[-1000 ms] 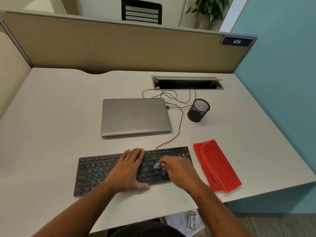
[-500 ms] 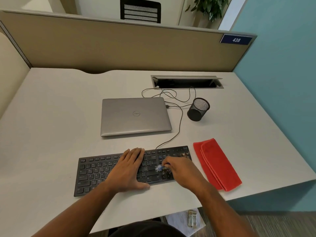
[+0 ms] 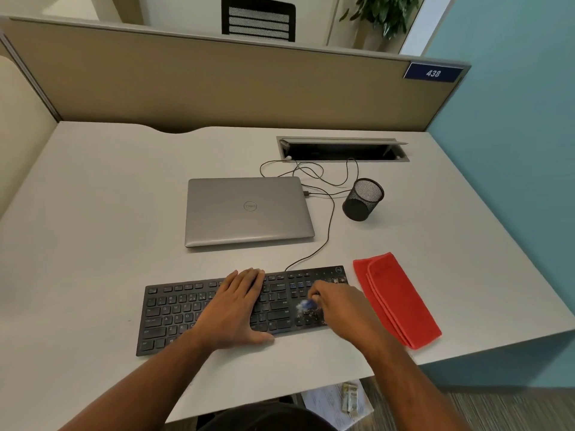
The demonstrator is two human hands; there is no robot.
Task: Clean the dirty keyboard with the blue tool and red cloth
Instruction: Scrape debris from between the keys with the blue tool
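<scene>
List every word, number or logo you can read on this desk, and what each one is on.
"438": white digits on the blue plate at the partition's top right corner.
"DELL": round logo on the closed laptop lid, seen upside down.
Round logo at the keyboard top right corner: too small to read.
Key legends: mostly blurred.

Beige partition, teal wall

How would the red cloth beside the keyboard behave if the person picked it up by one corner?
The red cloth lies folded in soft layers, so it would probably go floppy and unfold. It looks thin, so likely light. Its fuzzy-looking surface suggests an easy, non-slip grip.
</scene>
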